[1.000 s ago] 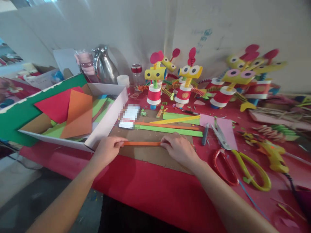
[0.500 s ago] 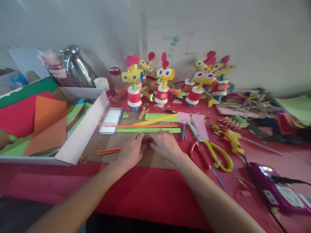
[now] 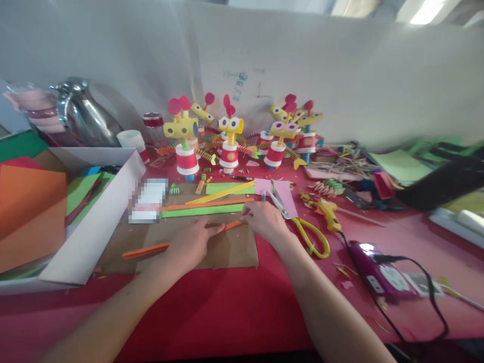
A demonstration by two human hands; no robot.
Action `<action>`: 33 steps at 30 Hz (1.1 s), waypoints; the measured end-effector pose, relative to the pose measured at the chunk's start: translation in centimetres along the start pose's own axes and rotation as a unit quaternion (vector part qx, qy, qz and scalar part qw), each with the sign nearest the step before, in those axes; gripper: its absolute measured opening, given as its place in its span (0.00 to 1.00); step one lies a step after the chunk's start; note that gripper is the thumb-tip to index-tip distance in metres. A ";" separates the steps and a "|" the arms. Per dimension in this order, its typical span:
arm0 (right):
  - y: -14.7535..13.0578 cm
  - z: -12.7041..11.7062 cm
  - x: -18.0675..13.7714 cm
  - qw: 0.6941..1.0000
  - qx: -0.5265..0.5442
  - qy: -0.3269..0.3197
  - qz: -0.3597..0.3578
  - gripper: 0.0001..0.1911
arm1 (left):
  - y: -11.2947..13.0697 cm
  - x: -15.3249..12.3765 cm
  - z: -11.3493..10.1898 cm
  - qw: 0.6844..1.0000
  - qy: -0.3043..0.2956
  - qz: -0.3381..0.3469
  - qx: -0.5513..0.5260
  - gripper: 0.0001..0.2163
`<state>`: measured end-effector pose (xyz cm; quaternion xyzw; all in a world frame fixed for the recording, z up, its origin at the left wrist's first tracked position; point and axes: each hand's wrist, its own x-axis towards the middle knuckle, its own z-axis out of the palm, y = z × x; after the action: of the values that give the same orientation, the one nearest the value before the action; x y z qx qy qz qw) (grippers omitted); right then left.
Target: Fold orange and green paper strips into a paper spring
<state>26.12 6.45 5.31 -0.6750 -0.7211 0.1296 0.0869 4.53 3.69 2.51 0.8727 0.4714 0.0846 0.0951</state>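
An orange paper strip (image 3: 232, 225) lies slantwise over a brown cardboard sheet (image 3: 227, 252). My left hand (image 3: 192, 239) holds the strip down near its middle, thumb and fingers pressed on it, hiding part of it. At the strip's right end, my right hand (image 3: 264, 218) pinches it between thumb and fingers; the tip itself is hidden. Just beyond the hands lie a green paper strip (image 3: 204, 210), another orange strip (image 3: 206, 204) and a yellow strip (image 3: 223, 192). Scissors (image 3: 312, 238) with yellow and red handles rest beside my right hand, partly covered by it.
Several paper-cup figures (image 3: 229, 154) stand along the back wall. A white box (image 3: 102, 217) of coloured paper is at left, near a steel jug (image 3: 88, 113). To the right lie a yellow glue gun (image 3: 328, 214), a purple device (image 3: 381, 272) with cords, and craft scraps (image 3: 348, 161).
My hands have moved apart, the right one sliding right to the strip's end, uncovering orange paper between them. The whole view has shifted right and tilted up.
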 end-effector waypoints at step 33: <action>15.1 -5.4 -2.2 0.909 0.219 0.076 0.346 0.07 | 0.4 0.9 1.0 0.993 0.056 -0.064 -0.084 0.08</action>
<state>42.26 5.46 5.97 -0.8539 -0.3872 0.2549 0.2367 5.59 4.13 1.67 0.8237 0.5219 0.1660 0.1467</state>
